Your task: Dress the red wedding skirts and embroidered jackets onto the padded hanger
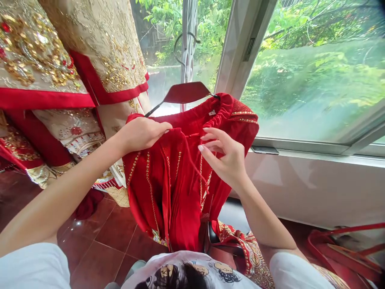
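A red skirt (183,200) with gold-beaded trim hangs by its gathered waistband from a hanger (188,93) with a metal hook. My left hand (147,134) is closed on the waistband at its left front, thumb on top. A thin red drawstring (194,160) comes out at the front of the waistband and dangles over the fabric. At the right front, my right hand (225,154) has its fingers curved and apart, with the fingertips close to the waistband's edge. Nothing shows between its thumb and index finger; whether a fingertip touches the cloth I cannot tell.
Cream and gold sequined garments (111,48) with red borders hang at the left. Behind the hanger are windows, with a dark flat object (264,150) on the sill. Patterned red-gold cloth (249,251) lies over a black chair (236,212). A red frame (339,249) stands lower right.
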A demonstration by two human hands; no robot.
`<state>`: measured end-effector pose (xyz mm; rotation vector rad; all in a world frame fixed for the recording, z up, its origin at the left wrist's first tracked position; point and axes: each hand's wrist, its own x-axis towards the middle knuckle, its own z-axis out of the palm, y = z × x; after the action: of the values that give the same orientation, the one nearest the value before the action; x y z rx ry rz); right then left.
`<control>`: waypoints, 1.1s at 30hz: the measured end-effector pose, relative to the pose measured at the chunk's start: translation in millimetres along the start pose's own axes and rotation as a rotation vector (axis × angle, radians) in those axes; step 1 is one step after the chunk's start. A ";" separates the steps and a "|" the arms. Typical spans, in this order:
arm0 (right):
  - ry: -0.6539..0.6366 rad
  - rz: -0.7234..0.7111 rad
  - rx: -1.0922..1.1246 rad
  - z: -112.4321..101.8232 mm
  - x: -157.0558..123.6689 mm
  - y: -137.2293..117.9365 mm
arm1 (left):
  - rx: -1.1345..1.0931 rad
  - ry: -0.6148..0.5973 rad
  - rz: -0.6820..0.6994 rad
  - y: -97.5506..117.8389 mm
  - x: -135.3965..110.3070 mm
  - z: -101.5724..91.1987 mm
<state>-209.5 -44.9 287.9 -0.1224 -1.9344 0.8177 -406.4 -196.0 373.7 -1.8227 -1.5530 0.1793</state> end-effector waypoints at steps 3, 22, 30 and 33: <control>-0.080 -0.026 -0.135 23.8 18.0 -9.0 | -0.033 0.083 0.037 2.3 -2.2 1.8; -0.504 -0.202 -0.341 4.0 36.5 -9.9 | -0.201 0.294 -0.557 20.5 -32.4 23.7; -0.519 -0.354 -0.691 27.5 112.8 -34.8 | -0.243 0.377 -0.580 20.7 -31.9 38.2; -0.547 -0.265 -0.816 49.6 119.3 -45.0 | -0.245 0.369 -0.583 23.8 -32.2 34.2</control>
<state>-299.1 -54.2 391.0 -0.1318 -2.6329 -0.1822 -414.1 -210.8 323.7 -1.3896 -1.8058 -0.6078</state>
